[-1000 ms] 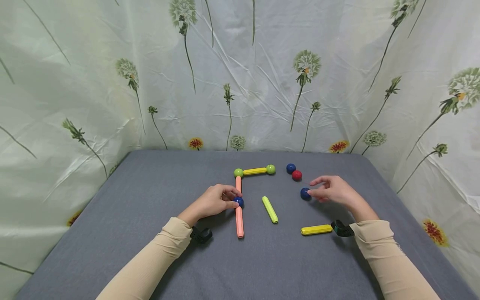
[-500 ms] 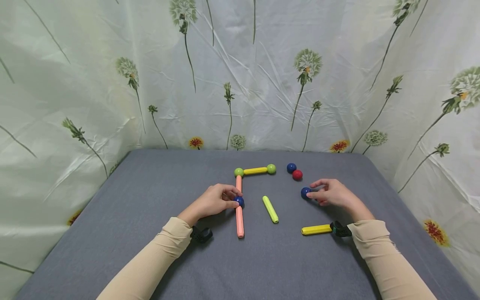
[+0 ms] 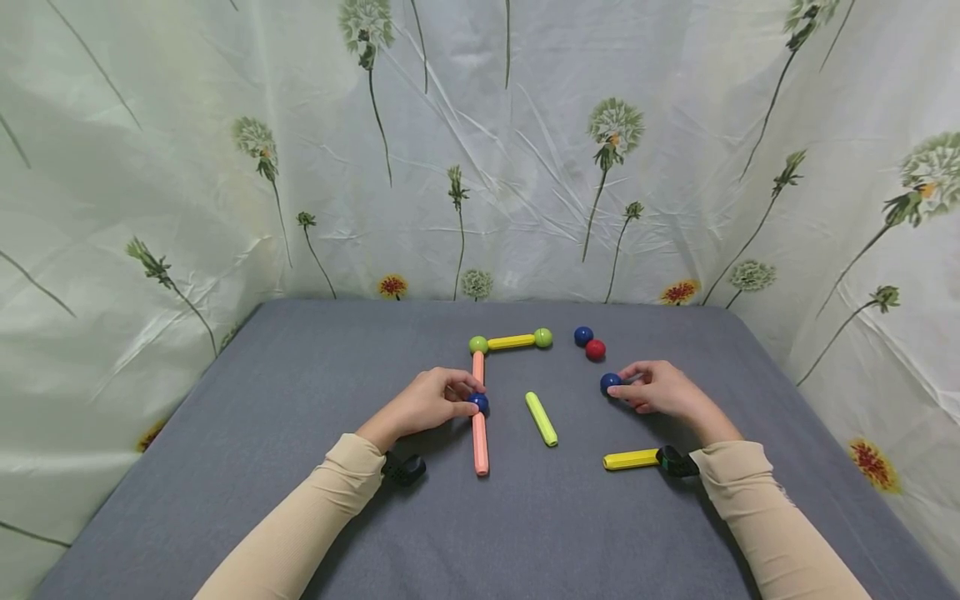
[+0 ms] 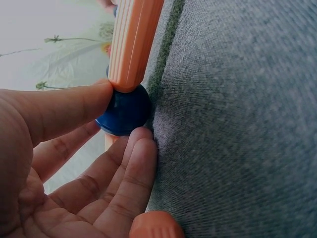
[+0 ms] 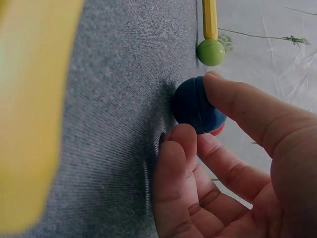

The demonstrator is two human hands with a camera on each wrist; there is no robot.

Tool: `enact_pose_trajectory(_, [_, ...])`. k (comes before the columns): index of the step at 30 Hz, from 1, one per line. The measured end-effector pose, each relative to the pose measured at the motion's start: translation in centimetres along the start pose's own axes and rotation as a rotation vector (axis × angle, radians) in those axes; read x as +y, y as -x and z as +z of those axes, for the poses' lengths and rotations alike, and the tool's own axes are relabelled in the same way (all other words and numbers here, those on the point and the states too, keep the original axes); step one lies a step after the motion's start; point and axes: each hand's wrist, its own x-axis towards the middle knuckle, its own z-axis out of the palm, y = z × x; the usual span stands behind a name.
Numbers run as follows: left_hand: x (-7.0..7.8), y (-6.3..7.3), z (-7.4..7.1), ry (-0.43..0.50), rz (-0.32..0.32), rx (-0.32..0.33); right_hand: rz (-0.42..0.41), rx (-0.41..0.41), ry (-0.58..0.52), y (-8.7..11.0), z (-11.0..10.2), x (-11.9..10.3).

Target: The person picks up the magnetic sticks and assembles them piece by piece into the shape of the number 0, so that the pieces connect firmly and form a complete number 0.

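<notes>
My left hand [image 3: 431, 406] pinches a blue ball [image 4: 124, 111] between thumb and fingers. One salmon rod [image 3: 480, 446] meets this ball on its near side. A second salmon rod [image 3: 477, 367] runs from the ball's far side to a green ball [image 3: 478, 344], and a yellow rod [image 3: 512, 342] links that to another green ball [image 3: 543, 337]. To the right, my right hand [image 3: 667, 393] holds a second blue ball [image 5: 190, 104] on the cloth, thumb on one side and fingers on the other. Part of each held ball is hidden by fingers.
Between the hands lies a loose lime rod [image 3: 542, 419]. A loose yellow rod [image 3: 630, 459] sits near the right wrist. Beyond the right hand are a blue ball [image 3: 583, 336] and a red ball [image 3: 596, 350], close together. A flowered curtain [image 3: 337, 208] backs the grey-covered table [image 3: 300, 383].
My right hand has shifted slightly left and its thumb and fingers have closed further round the blue ball. The left hand and the joined rods look unmoved.
</notes>
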Motion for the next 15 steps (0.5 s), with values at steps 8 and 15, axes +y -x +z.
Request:
enact_pose_trajectory(8, [0.3,0.0,0.0,-0.003,-0.009,0.005,-0.001,0.004,0.018,0.4,0.0,-0.1])
enact_pose_trajectory(15, [0.2,-0.2,0.0,-0.002,-0.007,0.003,0.006,0.016,0.036,1.2,0.1,-0.8])
